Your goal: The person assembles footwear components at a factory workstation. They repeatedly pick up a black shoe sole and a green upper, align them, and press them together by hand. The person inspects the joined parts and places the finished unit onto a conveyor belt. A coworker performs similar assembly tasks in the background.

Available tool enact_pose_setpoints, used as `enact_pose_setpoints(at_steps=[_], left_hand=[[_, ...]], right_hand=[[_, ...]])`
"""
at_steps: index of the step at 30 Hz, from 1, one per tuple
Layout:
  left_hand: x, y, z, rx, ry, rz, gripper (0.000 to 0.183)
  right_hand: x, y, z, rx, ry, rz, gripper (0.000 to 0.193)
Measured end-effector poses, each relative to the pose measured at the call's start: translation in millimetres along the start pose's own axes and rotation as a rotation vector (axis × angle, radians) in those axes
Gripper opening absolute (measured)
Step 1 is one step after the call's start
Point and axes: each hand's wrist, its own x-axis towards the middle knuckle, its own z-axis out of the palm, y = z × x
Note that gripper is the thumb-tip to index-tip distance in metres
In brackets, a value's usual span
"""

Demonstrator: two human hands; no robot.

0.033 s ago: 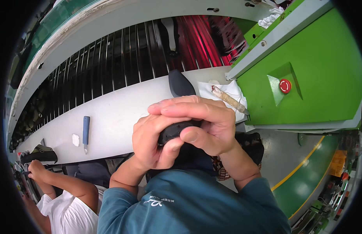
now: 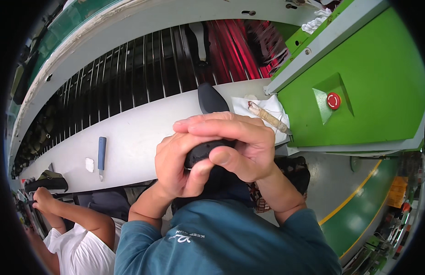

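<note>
Both of my hands are up in front of my chest, cupped round a black shoe (image 2: 204, 154), of which only a rounded end shows between them. My left hand (image 2: 172, 160) wraps its near left side, thumb along the lower edge. From the right, my right hand (image 2: 249, 144) closes over it, fingers laid across the top of my left fingers and thumb pressed near the front. A dark grey sole-shaped piece (image 2: 211, 98) sticks out beyond my fingers over the white worktop (image 2: 143, 126); whether it belongs to the held shoe is hidden.
Left on the worktop lie a blue-handled knife (image 2: 101, 153) and a white lump (image 2: 89, 164). A tape-wrapped tool (image 2: 267, 117) rests on white cloth (image 2: 242, 106). Behind runs a roller conveyor (image 2: 130, 68) carrying a dark shoe (image 2: 199, 42). A green panel (image 2: 373, 87) stands right; a co-worker (image 2: 84, 247) sits left.
</note>
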Motion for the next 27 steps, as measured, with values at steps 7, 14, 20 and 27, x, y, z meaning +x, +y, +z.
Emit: enact_pose_setpoints(at_steps=[7, 14, 20, 27], left_hand=[[5.8, -5.1, 9.1, 0.024, 0.103, 0.028, 0.035], [-9.8, 32.7, 25.2, 0.019, -0.117, 0.228, 0.039], [-67.2, 58.4, 49.2, -0.182, -0.141, 0.399, 0.02], [-81.4, 68.7, 66.1, -0.248, -0.169, 0.352, 0.012]], right_hand=[[-3.3, 6.6, 2.5, 0.033, 0.033, 0.053, 0.05], [-57.3, -9.0, -14.7, 0.271, -0.014, 0.223, 0.082], [-110.8, -33.6, -22.6, 0.252, -0.242, 0.157, 0.11], [-86.9, -9.7, -63.4, -0.361, 0.068, 0.721, 0.054]])
